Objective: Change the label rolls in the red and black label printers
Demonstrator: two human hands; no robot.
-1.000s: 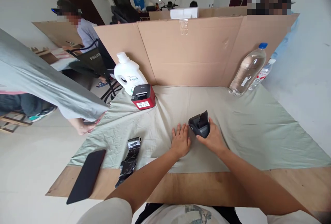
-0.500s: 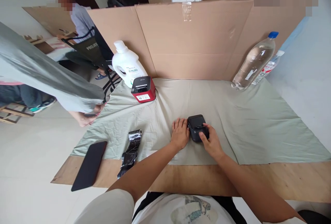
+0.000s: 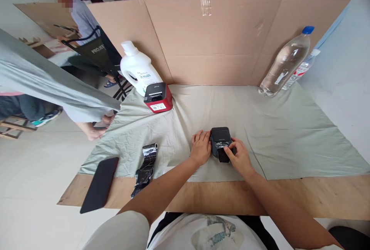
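A small black box-shaped device (image 3: 220, 132), which looks like a portable printer, sits on the cloth between my hands. My left hand (image 3: 200, 149) lies with its fingers stretched out against the device's left side, palm down. At the front right corner, my right hand (image 3: 240, 156) pinches a shiny black film strip (image 3: 223, 155) that hangs over the front of the device. Left of my left forearm, a roll of shiny black film (image 3: 150, 149) lies partly unrolled and crumpled. A dark phone-like slab (image 3: 100, 184) rests at the table's left front edge.
A red and black box-shaped device (image 3: 162, 99) stands before a white jug (image 3: 140, 69). Two clear bottles (image 3: 286, 63) lean at the back right near a cardboard partition (image 3: 214, 38). One person stands close on the left, and another sits on a folding chair (image 3: 96, 49).
My right thumb and fingers have shifted on the device's front, and a shiny black strip now hangs there. My left hand stays at the side. The camera view has tilted slightly.
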